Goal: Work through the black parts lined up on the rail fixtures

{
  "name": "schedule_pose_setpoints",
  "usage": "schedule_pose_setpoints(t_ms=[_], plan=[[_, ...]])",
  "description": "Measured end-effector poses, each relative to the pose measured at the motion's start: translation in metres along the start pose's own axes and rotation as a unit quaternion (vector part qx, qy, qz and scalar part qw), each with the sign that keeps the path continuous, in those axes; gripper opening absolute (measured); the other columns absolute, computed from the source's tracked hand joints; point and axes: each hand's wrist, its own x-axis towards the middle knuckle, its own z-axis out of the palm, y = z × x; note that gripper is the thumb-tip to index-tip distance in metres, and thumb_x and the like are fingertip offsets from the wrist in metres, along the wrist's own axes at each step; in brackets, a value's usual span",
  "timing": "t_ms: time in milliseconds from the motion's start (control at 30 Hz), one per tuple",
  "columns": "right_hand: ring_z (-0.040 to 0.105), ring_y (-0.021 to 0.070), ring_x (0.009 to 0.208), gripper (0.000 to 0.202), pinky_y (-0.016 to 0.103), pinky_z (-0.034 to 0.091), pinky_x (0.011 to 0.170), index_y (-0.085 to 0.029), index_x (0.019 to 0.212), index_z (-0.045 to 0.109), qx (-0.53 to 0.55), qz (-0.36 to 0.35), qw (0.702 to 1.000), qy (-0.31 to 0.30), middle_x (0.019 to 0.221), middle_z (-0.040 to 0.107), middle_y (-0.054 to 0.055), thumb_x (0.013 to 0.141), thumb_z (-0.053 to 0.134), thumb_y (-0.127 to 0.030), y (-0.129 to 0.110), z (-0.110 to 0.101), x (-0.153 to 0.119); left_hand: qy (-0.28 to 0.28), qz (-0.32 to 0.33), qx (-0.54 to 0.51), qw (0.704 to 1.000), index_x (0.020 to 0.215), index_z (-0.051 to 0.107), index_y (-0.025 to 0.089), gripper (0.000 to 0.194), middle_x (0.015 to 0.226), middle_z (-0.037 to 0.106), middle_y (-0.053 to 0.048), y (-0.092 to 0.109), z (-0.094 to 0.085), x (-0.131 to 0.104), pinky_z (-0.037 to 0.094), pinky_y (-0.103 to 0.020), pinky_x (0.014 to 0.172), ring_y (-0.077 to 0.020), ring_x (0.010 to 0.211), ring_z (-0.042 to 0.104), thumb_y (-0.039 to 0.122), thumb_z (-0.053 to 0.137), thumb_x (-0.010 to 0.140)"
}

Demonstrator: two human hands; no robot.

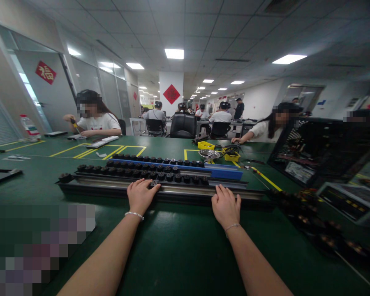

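Note:
A long black channel rail (185, 192) with a bright metal strip inside lies across the table before me. My left hand (139, 197) is at its middle, fingers over the rail and thumb spread towards the index finger. Between them sits a small black block (154, 183). My right hand (226, 205) rests on the rail farther right, its fingers bent over the near wall. Another black block (65, 177) sits at the rail's left end. Just behind, a second rail carries a row of black blocks (169, 177), and a blue rail (226, 174) lies beyond it.
To the right stand an open black computer case (311, 152) and a metal box (351, 201), with a dark blurred row of parts (323, 230) nearer. A metal bowl (209, 153) and a yellow bin (206, 145) are behind the rails. Co-workers sit at both sides of the green table (179, 246).

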Motion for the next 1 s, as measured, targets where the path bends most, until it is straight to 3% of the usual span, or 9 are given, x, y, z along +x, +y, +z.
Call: schedule_pose_setpoints(t_ms=[1000], plan=[[0.034, 0.0204, 0.126, 0.048, 0.048, 0.01, 0.108, -0.019, 0.127, 0.051, 0.009, -0.002, 1.0, 0.013, 0.137, 0.046, 0.004, 0.086, 0.028, -0.028, 0.0003, 0.0006, -0.0001, -0.007, 0.011, -0.004, 1.0, 0.09, 0.07, 0.028, 0.034, 0.102, 0.07, -0.001, 0.0057, 0.0001, -0.0022, 0.026, -0.039, 0.099, -0.0223, 0.113, 0.05, 0.054, 0.054, 0.075]])
